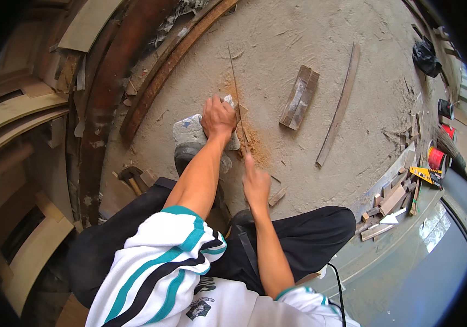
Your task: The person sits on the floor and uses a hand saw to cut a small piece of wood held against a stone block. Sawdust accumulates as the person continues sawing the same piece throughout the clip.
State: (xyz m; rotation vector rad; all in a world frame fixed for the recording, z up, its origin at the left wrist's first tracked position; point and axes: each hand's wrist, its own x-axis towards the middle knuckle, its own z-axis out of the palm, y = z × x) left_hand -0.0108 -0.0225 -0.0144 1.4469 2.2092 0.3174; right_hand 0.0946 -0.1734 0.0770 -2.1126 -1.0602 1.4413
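My left hand (220,117) is closed and presses down over a pale, rough stone block (188,131). Most of what it grips is hidden; a short end of a piece of wood (243,110) shows just past the blade. In my right hand (256,184), slightly blurred, is the near end of a hand saw (235,82). Its thin blade points away from me and passes close by the right side of my left fist. Orange-brown sawdust (255,143) lies on the ground around the blade. My dark shoe (187,155) rests against the stone block.
To the right lie a short wooden block (300,98) and a long wooden strip (340,106). A hammer (134,182) is by my left knee. Long brown beams (176,62) line the left. Offcuts (392,200), a yellow triangular thing (426,175) and a black bag (427,57) are farther right.
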